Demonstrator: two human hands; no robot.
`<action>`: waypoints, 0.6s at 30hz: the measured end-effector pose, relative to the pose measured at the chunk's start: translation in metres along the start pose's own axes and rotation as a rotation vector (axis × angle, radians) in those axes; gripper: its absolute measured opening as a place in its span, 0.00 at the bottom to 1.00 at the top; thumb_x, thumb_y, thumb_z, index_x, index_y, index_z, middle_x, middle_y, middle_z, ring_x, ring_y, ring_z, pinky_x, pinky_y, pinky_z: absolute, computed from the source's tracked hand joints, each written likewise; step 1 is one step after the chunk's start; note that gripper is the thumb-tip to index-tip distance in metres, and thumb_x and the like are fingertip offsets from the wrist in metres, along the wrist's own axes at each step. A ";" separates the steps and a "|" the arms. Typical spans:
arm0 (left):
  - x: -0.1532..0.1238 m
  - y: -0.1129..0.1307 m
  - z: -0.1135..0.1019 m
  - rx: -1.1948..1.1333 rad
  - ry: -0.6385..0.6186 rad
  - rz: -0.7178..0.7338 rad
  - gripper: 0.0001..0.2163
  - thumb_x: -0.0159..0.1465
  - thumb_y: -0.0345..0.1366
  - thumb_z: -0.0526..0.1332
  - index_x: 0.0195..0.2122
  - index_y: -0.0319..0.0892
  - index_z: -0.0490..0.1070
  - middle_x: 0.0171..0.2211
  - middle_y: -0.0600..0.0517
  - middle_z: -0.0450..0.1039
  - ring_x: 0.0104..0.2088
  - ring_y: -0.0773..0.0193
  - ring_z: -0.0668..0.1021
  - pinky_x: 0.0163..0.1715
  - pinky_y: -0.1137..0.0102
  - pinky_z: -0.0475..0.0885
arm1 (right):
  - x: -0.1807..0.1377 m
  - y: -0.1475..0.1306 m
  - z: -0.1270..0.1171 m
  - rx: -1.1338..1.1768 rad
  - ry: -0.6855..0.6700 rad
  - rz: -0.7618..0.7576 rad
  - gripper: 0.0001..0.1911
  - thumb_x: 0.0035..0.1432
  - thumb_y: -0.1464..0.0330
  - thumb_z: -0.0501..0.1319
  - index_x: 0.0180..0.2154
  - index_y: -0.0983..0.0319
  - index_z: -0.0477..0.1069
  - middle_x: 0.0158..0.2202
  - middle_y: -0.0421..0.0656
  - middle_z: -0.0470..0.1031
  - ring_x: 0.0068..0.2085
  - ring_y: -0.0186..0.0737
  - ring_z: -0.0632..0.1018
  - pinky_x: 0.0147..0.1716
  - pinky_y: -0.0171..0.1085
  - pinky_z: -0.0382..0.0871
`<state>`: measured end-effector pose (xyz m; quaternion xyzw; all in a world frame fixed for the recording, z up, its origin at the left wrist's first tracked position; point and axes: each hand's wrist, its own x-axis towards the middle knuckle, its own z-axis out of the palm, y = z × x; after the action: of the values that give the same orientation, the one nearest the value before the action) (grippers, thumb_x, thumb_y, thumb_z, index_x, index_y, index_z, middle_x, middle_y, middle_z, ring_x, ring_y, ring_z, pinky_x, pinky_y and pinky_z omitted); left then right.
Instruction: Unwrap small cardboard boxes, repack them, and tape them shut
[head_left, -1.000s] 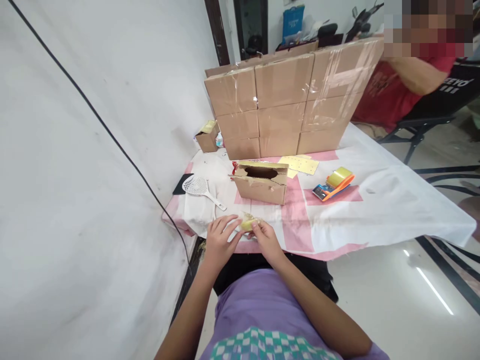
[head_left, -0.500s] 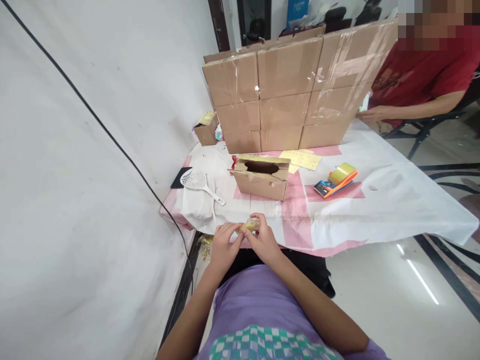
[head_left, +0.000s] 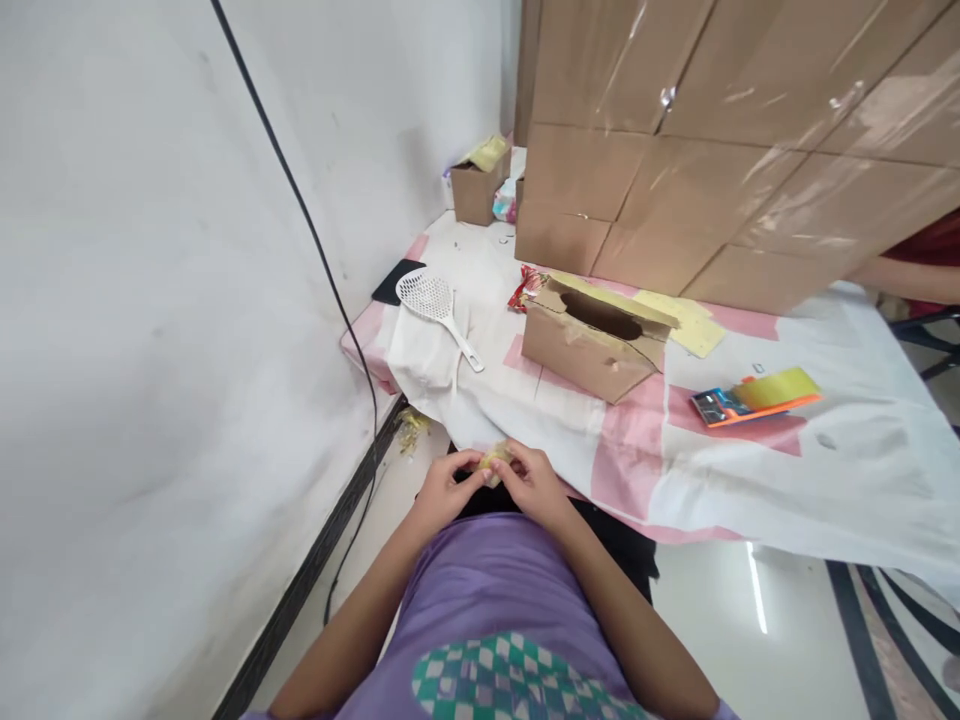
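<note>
While both hands are meeting at the near edge of the worktop (head_left: pixel 750 490), the left hand (head_left: pixel 439 492) and the right hand (head_left: pixel 534 485) are pinching a small, crumpled, pale-yellow wad (head_left: pixel 495 460). Each grip is closing on it with the fingertips, one from either side. The wad is sitting nearer the person than the open box (head_left: pixel 592 340), just over the hanging hem of the cloth.

The open box is serving as the landmark: plain brown cardboard, rectangular, with a ragged oval hole torn in its top. Left of it, a white plastic scoop (head_left: pixel 435 300) with a perforated round head is lying flat, and a flat black item (head_left: pixel 397 280) is lying beyond that. Right of it, an orange tape dispenser (head_left: pixel 754 398) is carrying a yellowish roll. Behind it, a wall of glossy taped cartons (head_left: pixel 712 150) is standing stacked, with a yellow sheet (head_left: pixel 686 320) lying between.

A white cloth with pink rectangles is covering the worktop. Left of the box, a matte white wall is carrying a black cable (head_left: pixel 300 200); below, the floor (head_left: pixel 712 620) is shining.
</note>
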<state>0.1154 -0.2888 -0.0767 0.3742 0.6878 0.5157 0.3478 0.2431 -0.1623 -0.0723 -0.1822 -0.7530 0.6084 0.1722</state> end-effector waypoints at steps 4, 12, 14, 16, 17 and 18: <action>0.003 -0.025 -0.002 -0.061 -0.054 -0.123 0.14 0.63 0.46 0.63 0.33 0.40 0.79 0.30 0.51 0.79 0.32 0.61 0.78 0.35 0.69 0.72 | 0.009 0.014 0.019 0.096 0.006 0.117 0.12 0.63 0.60 0.61 0.30 0.60 0.67 0.23 0.37 0.70 0.23 0.33 0.70 0.22 0.32 0.60; 0.036 -0.129 -0.066 -0.011 0.336 -0.457 0.20 0.69 0.47 0.55 0.24 0.41 0.69 0.21 0.54 0.69 0.24 0.66 0.73 0.31 0.71 0.70 | 0.034 0.057 -0.007 0.165 0.302 0.238 0.23 0.62 0.60 0.62 0.56 0.59 0.62 0.33 0.40 0.74 0.26 0.33 0.72 0.26 0.34 0.65; 0.055 -0.165 -0.084 0.005 0.397 -0.603 0.16 0.69 0.45 0.57 0.31 0.38 0.71 0.26 0.53 0.72 0.27 0.67 0.75 0.33 0.69 0.73 | 0.041 0.067 -0.019 0.223 0.346 0.259 0.19 0.63 0.58 0.60 0.52 0.59 0.64 0.30 0.38 0.73 0.23 0.32 0.69 0.24 0.34 0.62; 0.073 -0.194 -0.095 0.009 0.436 -0.741 0.13 0.69 0.43 0.60 0.42 0.37 0.73 0.36 0.50 0.75 0.34 0.65 0.78 0.36 0.66 0.76 | 0.045 0.075 -0.026 0.303 0.342 0.298 0.17 0.64 0.56 0.60 0.49 0.58 0.63 0.28 0.37 0.73 0.20 0.31 0.65 0.22 0.33 0.58; 0.082 -0.206 -0.099 0.011 0.459 -0.795 0.13 0.69 0.42 0.61 0.46 0.37 0.72 0.41 0.49 0.75 0.37 0.63 0.78 0.38 0.64 0.77 | 0.047 0.078 -0.027 0.334 0.335 0.316 0.17 0.64 0.55 0.60 0.48 0.57 0.62 0.27 0.37 0.73 0.20 0.31 0.65 0.21 0.33 0.56; 0.091 -0.215 -0.102 0.012 0.487 -0.836 0.14 0.68 0.42 0.61 0.50 0.38 0.71 0.45 0.47 0.74 0.41 0.61 0.79 0.41 0.62 0.77 | 0.049 0.080 -0.027 0.355 0.325 0.331 0.17 0.63 0.55 0.61 0.47 0.56 0.62 0.27 0.36 0.73 0.20 0.31 0.64 0.21 0.32 0.56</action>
<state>-0.0493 -0.2955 -0.2707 -0.0640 0.8438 0.4001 0.3520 0.2188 -0.1003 -0.1432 -0.3646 -0.5572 0.7133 0.2184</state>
